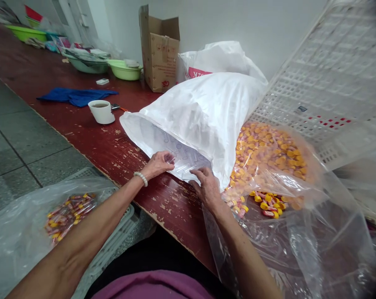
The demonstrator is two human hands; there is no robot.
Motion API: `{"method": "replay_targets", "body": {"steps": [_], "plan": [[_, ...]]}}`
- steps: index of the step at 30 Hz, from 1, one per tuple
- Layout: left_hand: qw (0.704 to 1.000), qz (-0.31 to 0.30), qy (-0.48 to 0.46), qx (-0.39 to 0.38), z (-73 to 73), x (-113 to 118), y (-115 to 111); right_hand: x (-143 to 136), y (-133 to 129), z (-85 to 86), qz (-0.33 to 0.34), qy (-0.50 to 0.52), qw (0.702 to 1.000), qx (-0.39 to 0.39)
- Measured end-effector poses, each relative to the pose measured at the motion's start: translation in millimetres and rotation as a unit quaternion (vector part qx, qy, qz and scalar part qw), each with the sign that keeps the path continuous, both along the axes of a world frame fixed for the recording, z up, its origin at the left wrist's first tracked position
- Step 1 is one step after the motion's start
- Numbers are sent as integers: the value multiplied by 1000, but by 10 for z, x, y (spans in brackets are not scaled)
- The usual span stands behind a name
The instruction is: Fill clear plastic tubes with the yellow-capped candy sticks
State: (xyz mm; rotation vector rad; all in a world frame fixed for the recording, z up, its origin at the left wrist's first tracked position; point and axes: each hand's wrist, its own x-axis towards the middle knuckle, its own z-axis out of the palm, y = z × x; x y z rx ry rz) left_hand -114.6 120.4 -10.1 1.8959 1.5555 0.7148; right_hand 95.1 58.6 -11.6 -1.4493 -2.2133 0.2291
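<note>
Two bare hands are at the mouth of the big white sack, and we're looking right down on them! Our left hand, palm turned in, has its thumb and fingers nearly closed around a small clear piece – we see it glint at the fingertips. A beaded bracelet circles the wrist just behind it.

Over to our right hand: its fingers are bent and partly open, the tips at the near end of a clear tube. Whether it is gripped or only touched, we cannot tell. Ahead of both hands, inside the sack's open mouth, more clear tubes lie loose on the white lining.

Well to the right of the right hand we have a heap of yellow-capped pieces under clear plastic, with a white perforated crate tilted up behind them. Beyond the left hand, on the worn red table, stands a white cup with dark liquid in it, a blue cloth just past that. Farther off we spot an open carton and a green basin. And below the left hand, beside the forearm – another clear bag, with yellow-and-red pieces showing through.
</note>
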Motion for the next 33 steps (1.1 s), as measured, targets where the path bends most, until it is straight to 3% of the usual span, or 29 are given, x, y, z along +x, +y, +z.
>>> {"method": "replay_targets", "body": {"steps": [2, 5, 10, 12, 14, 17, 25, 28, 31, 33], "plan": [[990, -26, -139, -11, -35, -23, -185, -83, -42, 45, 51, 8, 998, -31], [947, -68, -309, -63, -79, -7, -436, -214, -120, 103, 87, 37, 994, -48], [865, -104, -458, -175, -160, 70, -703, -333, -251, 134, 12, 169, 981, -89], [853, -124, -475, -178, -189, 128, -762, -333, -292, 101, -33, 236, 962, -131], [857, -129, -472, -165, -205, 207, -803, -316, -335, 51, -70, 292, 941, -154], [885, -87, -437, -135, -203, 341, -845, -283, -420, -4, -82, 332, 929, -143], [934, -36, -354, -21, -204, 529, -948, -210, -713, 182, -34, 261, 964, -41], [931, -47, -361, -25, -202, 591, -999, 105, -810, 256, -52, 244, 968, 5], [922, -61, -378, -57, -191, 676, -1054, 671, -868, 206, -190, 205, 958, 60], [930, -60, -357, -60, -195, 743, -1081, 1044, -861, 96, -276, 150, 948, 44]]}}
